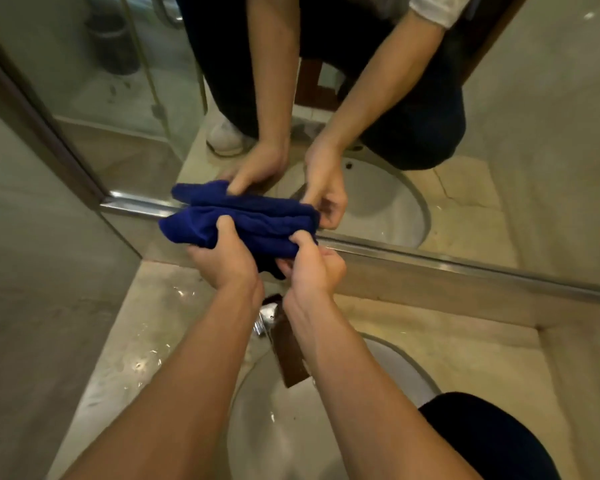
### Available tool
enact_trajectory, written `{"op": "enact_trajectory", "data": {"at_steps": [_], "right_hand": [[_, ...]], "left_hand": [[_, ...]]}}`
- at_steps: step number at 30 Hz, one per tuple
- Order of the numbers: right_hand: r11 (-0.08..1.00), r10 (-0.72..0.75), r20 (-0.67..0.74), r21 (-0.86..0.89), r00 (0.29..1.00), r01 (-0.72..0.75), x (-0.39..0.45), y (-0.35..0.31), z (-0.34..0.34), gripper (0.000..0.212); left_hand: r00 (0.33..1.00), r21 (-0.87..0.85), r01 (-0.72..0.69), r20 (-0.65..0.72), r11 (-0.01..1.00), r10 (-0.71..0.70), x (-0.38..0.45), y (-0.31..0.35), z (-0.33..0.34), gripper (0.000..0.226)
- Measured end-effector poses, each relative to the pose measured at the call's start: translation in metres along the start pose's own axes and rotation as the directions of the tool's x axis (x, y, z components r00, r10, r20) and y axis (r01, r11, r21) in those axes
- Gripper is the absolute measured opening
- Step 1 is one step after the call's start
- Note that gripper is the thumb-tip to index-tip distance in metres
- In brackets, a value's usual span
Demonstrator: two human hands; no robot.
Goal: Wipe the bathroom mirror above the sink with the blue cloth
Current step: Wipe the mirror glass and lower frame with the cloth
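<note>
Bathroom counter with the sink [284,427] at 6 o'clock, cloth bunched for wiping.
Over the faucet [267,318], the left hand [227,258] and right hand [314,268] both grip the folded blue cloth [250,225], thumbs curled over it, at the mirror's lower edge near 12 o'clock. The mirror [534,133] beyond looks barely started; I judge nearly all the glass is left to wipe.

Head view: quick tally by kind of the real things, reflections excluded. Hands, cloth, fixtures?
Hands: 2, left hand and right hand, both gripping the cloth
Blue cloth: 1, bunched, held at the mirror's lower edge
Mirror: 1
Sink: 1
Faucet: 1, partly hidden by the arms
Total: 6
</note>
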State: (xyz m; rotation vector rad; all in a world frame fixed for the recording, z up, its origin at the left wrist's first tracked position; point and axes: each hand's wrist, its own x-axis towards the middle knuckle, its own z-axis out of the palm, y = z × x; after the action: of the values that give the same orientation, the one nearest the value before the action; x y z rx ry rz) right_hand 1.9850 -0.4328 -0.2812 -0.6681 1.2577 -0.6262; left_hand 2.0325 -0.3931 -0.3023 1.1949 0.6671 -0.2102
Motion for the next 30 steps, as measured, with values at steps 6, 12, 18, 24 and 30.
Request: {"op": "enact_trajectory", "data": {"at_steps": [6, 12, 18, 24, 30], "right_hand": [[0.995, -0.062, -0.225, -0.086, 0.972, 0.044, 0.043, -0.063, -0.081, 0.015], [0.998, 0.066, -0.056, 0.003, 0.996, -0.066, 0.012, -0.039, -0.043, 0.013], [0.974, 0.114, 0.005, -0.197, 0.993, -0.111, 0.001, -0.022, -0.01, 0.02], [0.964, 0.002, -0.097, -0.264, 0.995, -0.027, 0.023, -0.055, -0.049, 0.022], [0.991, -0.019, -0.197, -0.13, 0.98, -0.007, 0.067, -0.103, -0.128, 0.011]], "left_hand": [[0.905, 0.2, 0.318, 0.226, 0.927, -0.359, -0.065, -0.035, 0.034, 0.015], [0.943, 0.139, 0.197, 0.244, 0.971, -0.226, -0.03, -0.004, 0.001, 0.022], [0.994, 0.028, 0.102, -0.051, 0.994, -0.101, -0.012, -0.004, 0.009, 0.046], [0.986, -0.022, 0.142, -0.09, 0.99, -0.143, -0.06, -0.031, 0.043, 0.05], [0.9, 0.19, 0.354, 0.195, 0.916, -0.388, -0.11, -0.081, 0.059, 0.044]]}}
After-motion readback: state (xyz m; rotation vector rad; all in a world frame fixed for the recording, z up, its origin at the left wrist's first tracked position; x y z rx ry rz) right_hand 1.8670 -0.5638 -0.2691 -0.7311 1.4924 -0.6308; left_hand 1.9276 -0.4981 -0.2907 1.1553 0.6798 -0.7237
